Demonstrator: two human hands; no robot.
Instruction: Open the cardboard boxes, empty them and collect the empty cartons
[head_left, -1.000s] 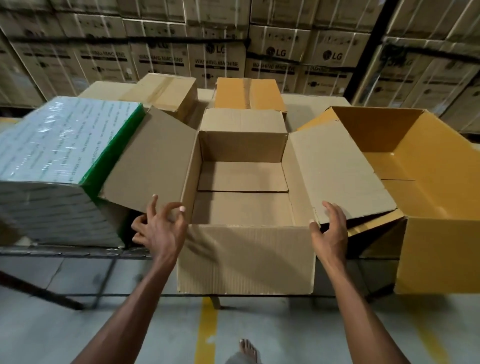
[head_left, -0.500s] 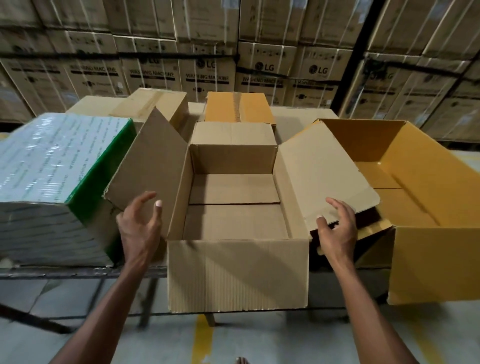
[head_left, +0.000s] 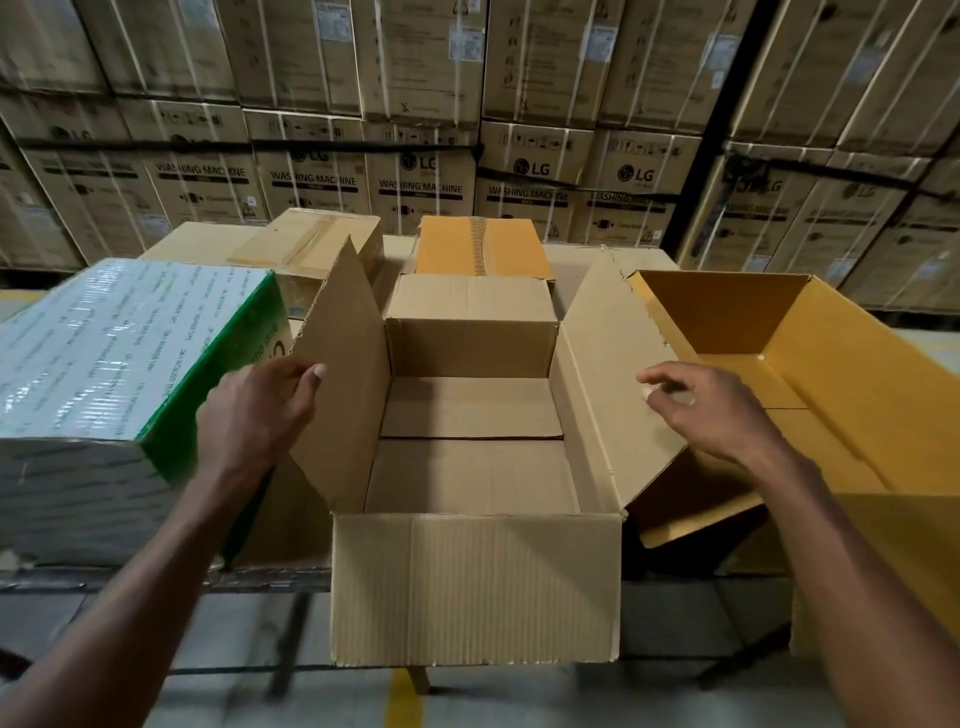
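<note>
Cardboard box (head_left: 475, 587) sits dead centre in the head view, open and empty, its near end hanging over the rack edge. Left hand (head_left: 254, 415) at nine o'clock curls round the raised left flap (head_left: 343, 374), thumb on its edge. Right hand (head_left: 711, 410) at three o'clock hovers, fingers loosely bent, over the right flap (head_left: 608, 374), likely folding both shut; yellow carton (head_left: 852, 374) lies open beyond.

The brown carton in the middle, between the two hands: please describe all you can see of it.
The brown carton is plain corrugated cardboard, open and empty, its ribbed front wall facing the camera. The two bottom flaps meet at a seam. Both side flaps are raised; the left hand holds the left one, the right hand rests on the right one. The far flap is folded outward.
</note>
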